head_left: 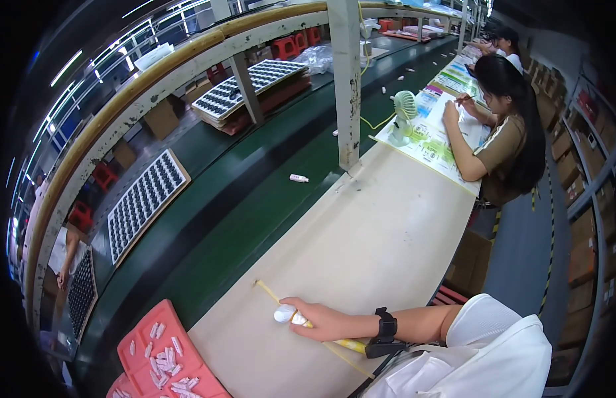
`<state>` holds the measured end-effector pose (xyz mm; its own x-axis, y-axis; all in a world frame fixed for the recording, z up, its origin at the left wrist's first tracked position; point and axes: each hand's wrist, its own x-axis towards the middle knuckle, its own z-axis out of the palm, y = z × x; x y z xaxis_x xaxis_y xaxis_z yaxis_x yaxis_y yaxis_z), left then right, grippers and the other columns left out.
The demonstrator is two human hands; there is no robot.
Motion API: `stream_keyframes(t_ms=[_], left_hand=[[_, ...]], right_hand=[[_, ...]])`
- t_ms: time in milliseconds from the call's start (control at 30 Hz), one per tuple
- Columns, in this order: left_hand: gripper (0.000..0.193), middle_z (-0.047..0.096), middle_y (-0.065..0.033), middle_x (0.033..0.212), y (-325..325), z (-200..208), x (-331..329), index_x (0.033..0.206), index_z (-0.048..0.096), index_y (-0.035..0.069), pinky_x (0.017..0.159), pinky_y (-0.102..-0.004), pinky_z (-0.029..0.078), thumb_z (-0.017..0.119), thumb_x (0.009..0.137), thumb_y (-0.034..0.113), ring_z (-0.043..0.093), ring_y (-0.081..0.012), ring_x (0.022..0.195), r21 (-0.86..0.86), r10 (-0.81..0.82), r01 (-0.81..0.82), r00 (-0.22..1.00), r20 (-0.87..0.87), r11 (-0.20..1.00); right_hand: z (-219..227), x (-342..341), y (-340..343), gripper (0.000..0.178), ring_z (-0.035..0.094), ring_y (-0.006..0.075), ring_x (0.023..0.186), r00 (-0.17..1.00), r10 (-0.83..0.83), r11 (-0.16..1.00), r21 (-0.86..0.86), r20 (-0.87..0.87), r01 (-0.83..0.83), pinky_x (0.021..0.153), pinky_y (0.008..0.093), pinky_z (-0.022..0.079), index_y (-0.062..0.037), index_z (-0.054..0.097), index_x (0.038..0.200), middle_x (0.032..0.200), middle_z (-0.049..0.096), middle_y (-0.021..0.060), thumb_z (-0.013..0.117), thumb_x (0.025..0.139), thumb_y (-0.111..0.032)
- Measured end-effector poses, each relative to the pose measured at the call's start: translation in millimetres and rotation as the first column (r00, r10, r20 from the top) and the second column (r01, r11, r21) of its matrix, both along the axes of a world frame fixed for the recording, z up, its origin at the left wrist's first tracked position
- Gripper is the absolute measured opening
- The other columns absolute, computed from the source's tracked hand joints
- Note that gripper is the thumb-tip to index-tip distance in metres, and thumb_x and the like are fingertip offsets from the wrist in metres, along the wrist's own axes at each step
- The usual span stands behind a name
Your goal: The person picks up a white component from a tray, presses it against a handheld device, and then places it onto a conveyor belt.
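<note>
My right hand (321, 321) reaches in from the lower right, with a black band and device on its wrist. Its fingers are curled closed round a small white thing with a rounded end and yellow marks (283, 314); the grip hides most of it, so I cannot tell its kind. Below the hand is the beige tabletop (347, 245), crossed by a thin yellow strip (267, 289). Something yellow (351, 345) lies beside the wrist. To the lower left stands a pink tray (158, 318) with several small pale pink tubes (166, 361). My left hand is out of view.
A dark green conveyor belt (255, 212) runs alongside, carrying one small tube (298, 178) and a white rack with dark holes (148, 205). A white post (345, 86) rises at the table edge. Farther along are a green fan (404, 109) and a seated person (503, 126) writing.
</note>
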<state>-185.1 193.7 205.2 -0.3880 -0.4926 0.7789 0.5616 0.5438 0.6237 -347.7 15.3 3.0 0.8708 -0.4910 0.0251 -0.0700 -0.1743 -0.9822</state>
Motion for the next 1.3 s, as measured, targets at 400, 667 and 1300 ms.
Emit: stream_keyframes(t_ms=[400, 667, 1300], left_hand=[[0.057, 0.055, -0.0182, 0.141, 69, 10, -18, 0.147, 0.042, 0.007, 0.104, -0.0573, 0.040, 0.053, 0.105, 0.043, 0.054, -0.0372, 0.128, 0.370, -0.217, 0.176, 0.974, 0.072, 0.912], [0.057, 0.051, -0.0166, 0.145, 109, 28, -28, 0.150, 0.039, 0.007, 0.108, -0.0540, 0.039, 0.054, 0.105, 0.040, 0.051, -0.0372, 0.131, 0.619, -0.347, 0.263, 0.938, 0.018, 0.740], [0.061, 0.042, -0.0129, 0.153, 132, 23, -46, 0.156, 0.032, 0.008, 0.116, -0.0462, 0.035, 0.057, 0.105, 0.032, 0.042, -0.0371, 0.140, 0.703, -0.656, 0.509, 0.750, -0.080, 0.496]], right_hand=[[-28, 14, 0, 0.057, 0.068, 0.0331, 0.098, 0.990, -0.048, 0.987, -0.147, 0.129, 0.067, 0.085, 0.0428, 0.054, -0.0062, 0.038, 0.146, 0.113, 0.065, 0.0189, 0.064, 0.097, -0.019], [-20, 7, -4, 0.052, 0.068, 0.0351, 0.096, 0.996, -0.026, 0.994, -0.106, 0.088, 0.036, 0.085, 0.0440, 0.053, -0.0036, 0.039, 0.143, 0.109, 0.066, 0.0212, 0.061, 0.098, -0.017], [1, 5, 2, 0.052, 0.068, 0.0289, 0.065, 1.000, 0.016, 1.000, -0.003, -0.023, -0.016, 0.065, 0.0397, 0.055, -0.0020, 0.038, 0.142, 0.103, 0.068, 0.0228, 0.060, 0.097, -0.015]])
